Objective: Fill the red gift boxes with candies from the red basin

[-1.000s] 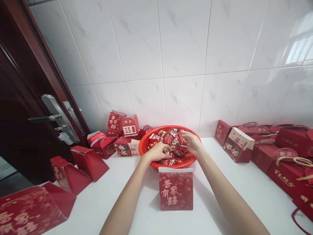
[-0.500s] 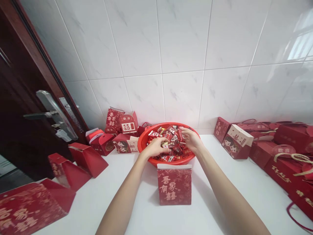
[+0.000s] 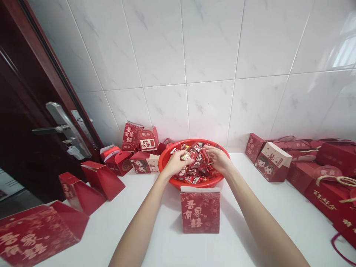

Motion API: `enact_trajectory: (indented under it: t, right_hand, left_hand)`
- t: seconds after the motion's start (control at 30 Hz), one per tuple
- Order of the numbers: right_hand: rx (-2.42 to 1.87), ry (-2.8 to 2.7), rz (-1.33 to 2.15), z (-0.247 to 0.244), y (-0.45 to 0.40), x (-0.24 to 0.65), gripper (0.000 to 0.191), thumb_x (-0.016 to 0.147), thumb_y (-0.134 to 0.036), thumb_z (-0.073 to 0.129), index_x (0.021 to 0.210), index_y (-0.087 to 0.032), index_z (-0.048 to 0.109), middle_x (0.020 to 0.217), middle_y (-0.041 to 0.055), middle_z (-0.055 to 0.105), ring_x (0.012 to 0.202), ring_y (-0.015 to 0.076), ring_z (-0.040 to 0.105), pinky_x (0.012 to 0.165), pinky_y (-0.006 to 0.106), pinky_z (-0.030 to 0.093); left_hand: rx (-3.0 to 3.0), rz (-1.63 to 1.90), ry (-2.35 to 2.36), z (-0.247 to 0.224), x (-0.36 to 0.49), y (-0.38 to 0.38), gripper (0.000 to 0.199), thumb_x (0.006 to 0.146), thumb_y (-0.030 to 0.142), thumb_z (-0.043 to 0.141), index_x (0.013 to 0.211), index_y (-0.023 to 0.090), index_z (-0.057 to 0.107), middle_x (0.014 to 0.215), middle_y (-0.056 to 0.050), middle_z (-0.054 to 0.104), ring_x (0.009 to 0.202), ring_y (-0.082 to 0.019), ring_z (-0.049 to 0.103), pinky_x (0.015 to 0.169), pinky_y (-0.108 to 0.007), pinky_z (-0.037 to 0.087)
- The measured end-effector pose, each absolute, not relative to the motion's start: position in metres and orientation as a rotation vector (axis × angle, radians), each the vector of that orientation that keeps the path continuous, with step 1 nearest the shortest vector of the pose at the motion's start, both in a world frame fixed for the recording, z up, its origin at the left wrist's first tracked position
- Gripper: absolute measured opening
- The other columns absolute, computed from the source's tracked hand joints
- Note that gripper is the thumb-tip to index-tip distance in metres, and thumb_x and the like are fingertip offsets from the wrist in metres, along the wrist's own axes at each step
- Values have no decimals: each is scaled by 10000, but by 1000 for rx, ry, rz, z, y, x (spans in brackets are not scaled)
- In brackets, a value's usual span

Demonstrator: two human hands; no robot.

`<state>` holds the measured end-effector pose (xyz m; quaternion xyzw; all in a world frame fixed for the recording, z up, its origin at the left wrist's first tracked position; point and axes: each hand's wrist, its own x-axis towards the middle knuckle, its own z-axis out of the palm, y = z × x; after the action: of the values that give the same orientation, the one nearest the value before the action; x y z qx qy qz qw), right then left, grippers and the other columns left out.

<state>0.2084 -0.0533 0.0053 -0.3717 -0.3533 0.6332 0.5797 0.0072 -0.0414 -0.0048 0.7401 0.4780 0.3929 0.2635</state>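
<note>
Tiled wall [image 3: 208, 44] stands behind a white tabletop [image 3: 167, 248]; a dark door [image 3: 25, 85] is at the left of the view. A red basin [image 3: 182, 183] rests on the tabletop near the wall and contains wrapped sweets [image 3: 198, 171]. A printed box [image 3: 200, 211] stands upright just in front of the basin, with a pale top edge raised; its interior is not visible.

Step in hand, by judgement: selecting or gathering pieces inside the basin. Left hand [image 3: 177, 163]: over the near-left part of the heap, thumb and index finger apart, with a gold-wrapped sweet [image 3: 185, 157] between them. Whether it is clamped cannot be determined. Right hand [image 3: 219, 160]: at the right side of the heap, fingers curved towards the sweets. Fingertip contact and grip cannot be confirmed.

Lifting a piece clear would call for closing thumb and fingertips on the wrapper, then raising it above the basin rim. The 2 hands work close together, so neighbouring pieces could be dragged along. Forearms pass on either side of the printed box; low travel could tip it.

Surrounding items: red tapered cartons [image 3: 104, 182] at left, handled gift boxes [image 3: 319, 196] at right.
</note>
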Motion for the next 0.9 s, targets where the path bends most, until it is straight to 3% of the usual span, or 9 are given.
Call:
enact_trajectory:
  t: [0.2,0.37,0.47,0.6,0.73,0.9]
  right_hand:
    - [-864,-835,1473,5,-52,208,230,557,-186,698,783,-229,713,703,-2,678,648,158,559,582,279,427]
    - [-834,-734,1551,11,-56,208,168,604,-175,684,765,-211,715,682,-3,664,628,143,549,569,258,435]
    - [-806,-727,1599,13,-58,209,172,631,-174,663,793,-205,710,672,-3,656,598,137,545,540,253,423]
    - [-800,-684,1617,12,-56,211,206,629,-131,641,818,-187,701,616,-17,613,550,114,504,519,236,403]
    - [-777,-658,1606,7,-51,211,227,601,-87,630,797,-188,684,611,-31,580,552,95,485,523,217,391]
    - [-755,-686,1578,3,-48,211,329,530,-33,611,802,-205,676,655,-46,596,603,96,518,561,218,413]
  left_hand:
    - [1981,1026,1330,-3,8,-43,380,688,436,700,955,167,683,859,-23,685,780,-199,622,720,-290,476]
    - [1999,949,1454,-1,8,-44,298,665,191,625,949,164,710,877,-34,717,793,-210,659,719,-290,502]
    - [2178,840,1379,3,10,-49,393,643,117,605,1009,182,731,1023,-55,737,961,-235,672,871,-313,516]
    - [2400,480,1168,8,14,-55,372,689,238,690,1052,193,756,1163,-72,715,1098,-258,640,1001,-327,469]
    - [2426,78,1278,8,15,-53,621,641,403,768,1226,207,696,1270,-115,668,1180,-324,607,1013,-367,458]
    - [2392,20,1333,6,13,-53,677,656,397,742,1306,235,646,1325,-87,658,1206,-328,607,981,-334,472]
